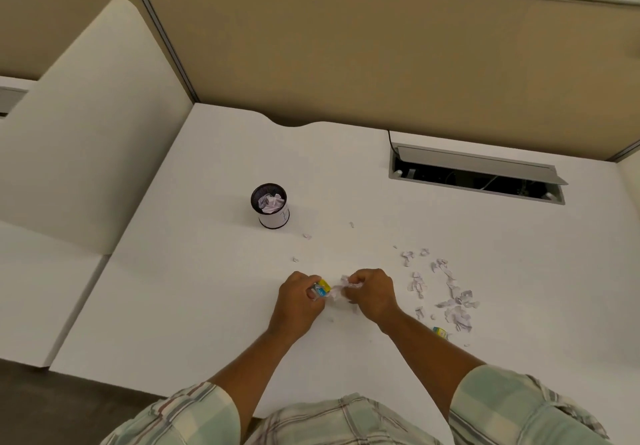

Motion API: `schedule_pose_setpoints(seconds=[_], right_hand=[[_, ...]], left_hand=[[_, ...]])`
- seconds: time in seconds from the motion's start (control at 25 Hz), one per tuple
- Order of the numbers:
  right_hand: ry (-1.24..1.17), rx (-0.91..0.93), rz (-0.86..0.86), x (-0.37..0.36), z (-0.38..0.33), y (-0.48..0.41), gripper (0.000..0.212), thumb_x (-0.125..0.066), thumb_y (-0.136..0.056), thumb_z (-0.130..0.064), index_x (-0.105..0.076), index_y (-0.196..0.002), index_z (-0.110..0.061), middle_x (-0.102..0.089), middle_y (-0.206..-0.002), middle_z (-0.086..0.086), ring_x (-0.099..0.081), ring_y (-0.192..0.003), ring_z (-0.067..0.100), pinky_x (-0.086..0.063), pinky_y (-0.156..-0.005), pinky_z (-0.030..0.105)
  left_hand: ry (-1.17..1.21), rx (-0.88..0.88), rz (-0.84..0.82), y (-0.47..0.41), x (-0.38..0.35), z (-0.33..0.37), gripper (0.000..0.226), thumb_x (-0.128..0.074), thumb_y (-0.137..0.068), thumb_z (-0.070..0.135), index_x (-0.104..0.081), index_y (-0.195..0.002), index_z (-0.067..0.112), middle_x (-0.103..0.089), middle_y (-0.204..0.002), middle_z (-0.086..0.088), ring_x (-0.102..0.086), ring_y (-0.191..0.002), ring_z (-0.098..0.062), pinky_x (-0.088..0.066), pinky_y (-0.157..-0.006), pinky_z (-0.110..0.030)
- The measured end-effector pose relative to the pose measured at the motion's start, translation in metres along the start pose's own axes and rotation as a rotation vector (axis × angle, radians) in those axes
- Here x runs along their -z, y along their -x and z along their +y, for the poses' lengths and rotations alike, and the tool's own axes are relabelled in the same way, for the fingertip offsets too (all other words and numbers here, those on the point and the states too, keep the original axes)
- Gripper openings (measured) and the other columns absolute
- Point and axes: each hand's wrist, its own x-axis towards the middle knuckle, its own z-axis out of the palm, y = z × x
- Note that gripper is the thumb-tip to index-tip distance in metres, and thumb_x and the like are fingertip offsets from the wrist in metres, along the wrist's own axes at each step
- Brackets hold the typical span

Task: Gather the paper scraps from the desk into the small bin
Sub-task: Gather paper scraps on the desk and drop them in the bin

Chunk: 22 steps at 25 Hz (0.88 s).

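white desk [214, 306], small bin [270, 206], paper scraps [450, 292]

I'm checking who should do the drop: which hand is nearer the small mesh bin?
Left. The left hand, gripping a yellow-blue item, sits on the near side of the bin, slightly right; the right hand, pinching crumpled paper, is farther right.

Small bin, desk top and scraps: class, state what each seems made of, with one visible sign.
Small bin: probably black metal mesh, its upper wall finely perforated; a white band wraps the lower part. Desk top: smooth matt white, perhaps laminate. Scraps: thin white paper, crumpled and torn-edged.
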Motion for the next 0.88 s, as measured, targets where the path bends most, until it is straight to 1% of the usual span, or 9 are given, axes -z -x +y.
schedule_pose_setpoints(seconds=[0.12, 0.24, 0.32, 0.4, 0.48, 0.6, 0.68, 0.76, 0.88], right_hand=[[-0.118, 0.026, 0.014, -0.002, -0.042, -0.012, 0.016, -0.088, -0.075, -0.007, -0.072, -0.072, -0.011, -0.070, -0.073, 0.006, -0.070, -0.065, 0.023, -0.065, -0.075, 0.046], [-0.149, 0.087, 0.020, -0.008, -0.094, -0.031, 0.011, -0.086, -0.076, -0.008, -0.075, -0.077, -0.005, -0.070, -0.072, 0.002, -0.068, -0.063, 0.018, -0.064, -0.077, 0.046], [-0.146, 0.138, 0.037, -0.015, -0.130, -0.047, 0.011, -0.085, -0.076, -0.008, -0.075, -0.077, -0.004, -0.070, -0.074, 0.003, -0.069, -0.066, 0.022, -0.064, -0.077, 0.047], [-0.109, 0.197, 0.042, -0.025, -0.163, -0.065, 0.012, -0.085, -0.077, -0.010, -0.074, -0.076, -0.004, -0.070, -0.076, 0.005, -0.072, -0.074, 0.031, -0.063, -0.077, 0.046], [-0.015, 0.267, 0.039, -0.035, -0.189, -0.082, 0.016, -0.084, -0.079, -0.015, -0.074, -0.078, -0.002, -0.073, -0.081, 0.007, -0.072, -0.079, 0.030, -0.062, -0.072, 0.039], [0.161, 0.314, 0.035, -0.053, -0.212, -0.108, 0.012, -0.080, -0.083, -0.016, -0.075, -0.085, -0.005, -0.073, -0.085, 0.007, -0.065, -0.073, 0.018, -0.047, -0.058, 0.017], [0.242, 0.312, 0.028, -0.063, -0.217, -0.123, 0.003, -0.076, -0.083, -0.008, -0.074, -0.082, -0.006, -0.073, -0.084, 0.007, -0.065, -0.073, 0.018, -0.047, -0.059, 0.019], [0.319, 0.297, 0.017, -0.072, -0.218, -0.133, 0.008, -0.070, -0.083, -0.003, -0.072, -0.078, -0.010, -0.070, -0.081, 0.006, -0.065, -0.074, 0.020, -0.052, -0.062, 0.026], [0.426, 0.312, -0.030, -0.084, -0.213, -0.141, 0.006, -0.069, -0.083, -0.006, -0.072, -0.080, -0.010, -0.071, -0.083, 0.008, -0.063, -0.073, 0.021, -0.047, -0.062, 0.026]], left_hand=[[0.036, -0.024, 0.084, -0.021, 0.033, 0.008, 0.044, -0.085, -0.077, 0.015, -0.071, -0.118, 0.010, -0.065, -0.107, -0.002, -0.063, -0.091, -0.009, -0.043, -0.072, 0.003], [0.064, -0.044, 0.190, -0.048, 0.075, 0.015, 0.041, -0.086, -0.076, 0.014, -0.073, -0.115, 0.012, -0.063, -0.102, 0.000, -0.062, -0.079, -0.008, -0.045, -0.068, -0.001], [0.062, -0.064, 0.246, -0.068, 0.101, 0.017, 0.042, -0.086, -0.077, 0.013, -0.073, -0.116, 0.012, -0.063, -0.103, -0.001, -0.060, -0.075, -0.010, -0.044, -0.065, -0.002], [0.013, -0.048, 0.279, -0.090, 0.122, 0.017, 0.044, -0.084, -0.079, 0.016, -0.071, -0.121, 0.012, -0.064, -0.109, -0.005, -0.060, -0.085, -0.012, -0.044, -0.072, -0.004], [-0.026, 0.011, 0.281, -0.110, 0.138, 0.014, 0.044, -0.081, -0.083, 0.020, -0.069, -0.124, 0.014, -0.064, -0.112, -0.006, -0.063, -0.098, -0.018, -0.051, -0.081, -0.017], [-0.101, 0.047, 0.252, -0.136, 0.149, 0.008, 0.033, -0.075, -0.086, 0.024, -0.071, -0.117, 0.015, -0.064, -0.108, -0.007, -0.064, -0.098, -0.023, -0.058, -0.079, -0.035], [-0.199, 0.047, 0.209, -0.149, 0.152, 0.005, 0.023, -0.073, -0.087, 0.031, -0.074, -0.102, 0.014, -0.066, -0.099, -0.007, -0.064, -0.091, -0.025, -0.057, -0.070, -0.039], [-0.256, 0.038, 0.171, -0.160, 0.154, 0.002, 0.025, -0.073, -0.087, 0.038, -0.073, -0.090, 0.013, -0.067, -0.090, -0.007, -0.064, -0.082, -0.025, -0.054, -0.061, -0.037], [-0.146, -0.009, 0.150, -0.170, 0.155, -0.008, 0.024, -0.080, -0.083, 0.030, -0.074, -0.095, 0.011, -0.067, -0.094, -0.009, -0.065, -0.084, -0.026, -0.057, -0.072, -0.038]])
